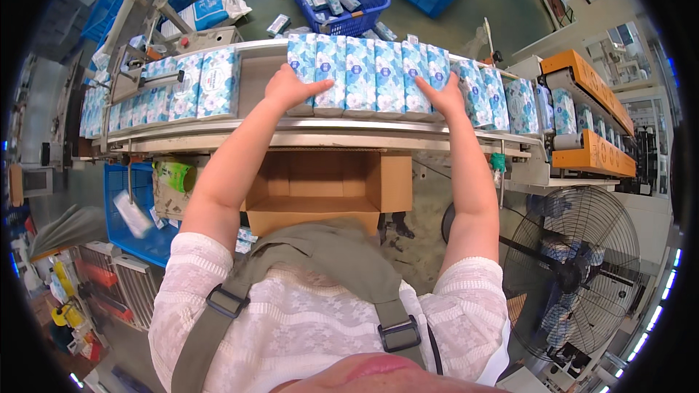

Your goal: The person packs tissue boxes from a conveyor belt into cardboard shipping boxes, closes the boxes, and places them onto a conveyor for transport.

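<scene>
A row of upright floral blue-and-white soft packs (360, 73), which look like tissue packs, stands on the conveyor (262, 82) in front of me. My left hand (286, 88) grips the row's left end, its thumb lying across the front of the packs. At the right end my right hand (445, 94) presses in, thumb on the front and fingers by the outer side. Several packs are squeezed between the two hands. Below the conveyor's near rail, an open cardboard box (317, 204) faces me, with no packs visible inside.
More packs (218, 82) stand on the conveyor to the left, past a gap. Further packs (491, 98) lead right to an orange-sided belt unit (595, 153). A large fan (570, 275) stands at lower right. Behind the conveyor is a blue basket (371, 3) holding loose packs.
</scene>
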The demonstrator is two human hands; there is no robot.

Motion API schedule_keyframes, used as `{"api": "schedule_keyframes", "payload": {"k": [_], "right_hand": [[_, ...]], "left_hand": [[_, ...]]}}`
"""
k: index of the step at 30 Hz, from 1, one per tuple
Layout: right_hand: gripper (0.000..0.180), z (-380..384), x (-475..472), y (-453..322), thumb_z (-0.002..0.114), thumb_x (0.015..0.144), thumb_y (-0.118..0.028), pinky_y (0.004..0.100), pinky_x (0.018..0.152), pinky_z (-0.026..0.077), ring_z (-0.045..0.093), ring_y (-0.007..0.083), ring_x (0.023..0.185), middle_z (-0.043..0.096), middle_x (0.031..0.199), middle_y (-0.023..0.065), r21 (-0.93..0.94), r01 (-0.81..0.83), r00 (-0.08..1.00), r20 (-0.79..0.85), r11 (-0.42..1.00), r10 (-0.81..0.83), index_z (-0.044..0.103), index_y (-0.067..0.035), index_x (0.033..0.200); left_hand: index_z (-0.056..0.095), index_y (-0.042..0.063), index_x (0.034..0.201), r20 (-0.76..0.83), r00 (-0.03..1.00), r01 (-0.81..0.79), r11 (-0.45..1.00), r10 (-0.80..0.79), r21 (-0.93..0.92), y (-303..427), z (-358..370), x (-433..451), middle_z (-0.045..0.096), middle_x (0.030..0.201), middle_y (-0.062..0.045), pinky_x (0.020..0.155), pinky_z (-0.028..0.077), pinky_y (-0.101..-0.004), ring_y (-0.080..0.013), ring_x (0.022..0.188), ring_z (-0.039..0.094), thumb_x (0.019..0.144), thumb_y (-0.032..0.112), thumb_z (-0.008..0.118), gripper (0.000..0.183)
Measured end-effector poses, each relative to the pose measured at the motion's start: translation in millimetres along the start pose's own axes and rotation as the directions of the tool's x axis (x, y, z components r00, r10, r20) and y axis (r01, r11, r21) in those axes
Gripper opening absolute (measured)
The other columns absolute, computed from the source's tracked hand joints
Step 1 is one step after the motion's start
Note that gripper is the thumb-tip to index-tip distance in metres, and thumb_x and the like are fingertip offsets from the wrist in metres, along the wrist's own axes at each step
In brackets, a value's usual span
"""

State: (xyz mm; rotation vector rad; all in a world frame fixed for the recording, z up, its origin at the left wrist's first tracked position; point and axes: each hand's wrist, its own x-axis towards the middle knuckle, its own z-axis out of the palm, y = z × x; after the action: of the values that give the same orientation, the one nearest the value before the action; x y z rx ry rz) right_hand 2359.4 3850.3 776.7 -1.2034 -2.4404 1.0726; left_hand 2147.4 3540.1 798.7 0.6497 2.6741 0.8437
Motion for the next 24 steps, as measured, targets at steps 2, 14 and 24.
{"api": "schedule_keyframes", "payload": {"k": [2,14,24], "right_hand": [[0.121,14,1,0,0.079,0.062,-0.067,0.0404,0.105,0.042,0.054,0.0366,0.126,0.055,0.135,0.0253,-0.006,0.004,0.999,-0.036,1.0,-0.004,0.031,0.006,0.145],[0.111,42,-272,-1,0.085,0.067,-0.047,0.0413,0.1,0.047,0.058,0.0369,0.12,0.053,0.135,0.0235,0.225,0.128,0.988,-0.11,0.966,-0.105,0.027,0.003,0.147],[0.081,209,-153,72,0.023,0.098,-0.064,0.0406,0.102,0.046,0.057,0.0364,0.121,0.063,0.124,0.0229,-0.589,0.284,0.599,0.725,0.757,0.339,0.067,0.002,0.118]], "left_hand": [[0.063,0.001,0.118,0.016,1.0,0.011,0.995,-0.009,-0.103,-4,7,11,0.068,0.116,-0.018,0.095,0.05,-0.0377,-0.0305,0.109,0.065,0.058,0.063,0.085,0.089],[0.049,-0.001,0.131,-0.049,0.986,-0.166,0.907,0.159,-0.388,-73,-56,-224,0.064,0.121,-0.016,0.095,0.05,-0.0371,-0.0242,0.11,0.064,0.058,0.028,0.092,0.089],[0.064,0.002,0.126,0.719,0.555,-0.108,0.821,-0.418,0.56,-213,127,-93,0.057,0.136,-0.02,0.103,0.045,-0.0429,-0.0376,0.124,0.056,0.092,0.067,0.044,0.076]]}}
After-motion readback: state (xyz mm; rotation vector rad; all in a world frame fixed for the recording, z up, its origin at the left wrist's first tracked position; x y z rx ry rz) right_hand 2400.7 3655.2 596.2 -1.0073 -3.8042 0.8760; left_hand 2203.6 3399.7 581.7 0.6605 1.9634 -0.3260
